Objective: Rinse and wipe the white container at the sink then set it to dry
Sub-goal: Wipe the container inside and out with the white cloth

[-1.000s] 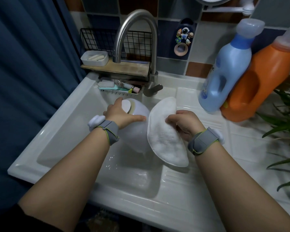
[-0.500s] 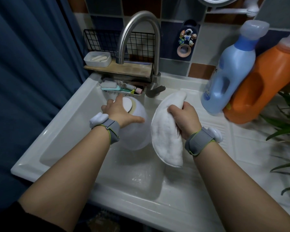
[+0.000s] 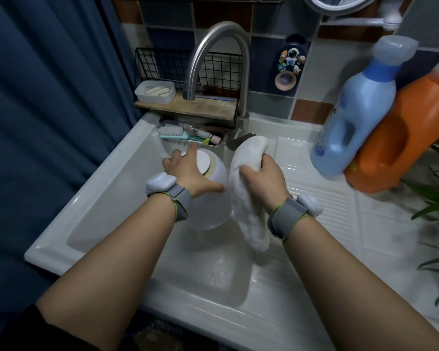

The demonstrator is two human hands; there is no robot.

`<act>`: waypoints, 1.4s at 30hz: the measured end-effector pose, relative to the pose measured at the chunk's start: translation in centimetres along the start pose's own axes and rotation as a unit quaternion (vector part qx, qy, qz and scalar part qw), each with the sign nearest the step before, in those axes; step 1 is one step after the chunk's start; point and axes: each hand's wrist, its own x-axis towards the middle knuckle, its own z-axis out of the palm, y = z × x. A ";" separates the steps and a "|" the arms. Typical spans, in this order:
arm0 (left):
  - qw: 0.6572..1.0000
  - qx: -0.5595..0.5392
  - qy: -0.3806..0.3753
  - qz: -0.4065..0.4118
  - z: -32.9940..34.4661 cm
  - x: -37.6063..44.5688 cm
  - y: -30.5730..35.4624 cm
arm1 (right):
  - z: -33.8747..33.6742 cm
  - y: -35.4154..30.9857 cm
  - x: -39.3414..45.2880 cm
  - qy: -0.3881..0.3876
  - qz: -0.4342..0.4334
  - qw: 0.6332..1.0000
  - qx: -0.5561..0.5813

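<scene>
The white container (image 3: 211, 206), round and upside down with its flat base facing up and away, hangs over the sink basin (image 3: 107, 214). My left hand (image 3: 190, 173) grips it from above, fingers spread across the base and side. My right hand (image 3: 261, 178) is closed on a white fluffy cloth (image 3: 249, 214), which hangs down and presses against the container's right side. Each wrist wears a grey band with a white device.
A curved steel faucet (image 3: 221, 62) arches over the basin, with a wire-and-wood shelf (image 3: 188, 107) holding a soap dish (image 3: 155, 91) and brushes (image 3: 178, 134) below. Blue (image 3: 355, 115) and orange (image 3: 411, 133) detergent bottles stand on the ribbed drainboard (image 3: 327, 203). Plant leaves at right; blue curtain at left.
My right hand has slid up along the cloth and drawn it in against the container's side. My left hand keeps its grip on the container.
</scene>
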 end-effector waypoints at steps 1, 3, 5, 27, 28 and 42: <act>1.000 -0.001 0.000 0.001 -0.1 0.0 0.0 | 0.2 -0.2 0.0 -0.002 -0.001 1.000 -0.001; 1.000 -0.008 -0.003 -0.001 -0.2 -0.1 0.1 | 0.6 -0.5 -0.2 -0.014 -0.003 1.000 -0.004; 1.000 -0.015 -0.008 -0.002 -0.5 -0.3 0.1 | 1.0 -0.8 -0.4 -0.023 0.000 1.000 -0.003; 0.998 -0.048 -0.011 -0.043 -3.0 -0.3 -1.2 | 3.9 0.3 -3.7 -0.175 -0.155 0.964 -0.128; 0.997 -0.057 -0.021 -0.045 -3.2 -0.3 -1.4 | 4.2 0.6 -3.7 -0.172 -0.168 0.963 -0.123; 0.988 0.003 -0.051 0.148 -5.4 -1.7 -4.1 | 5.3 -1.4 0.8 -0.163 -0.048 0.976 0.133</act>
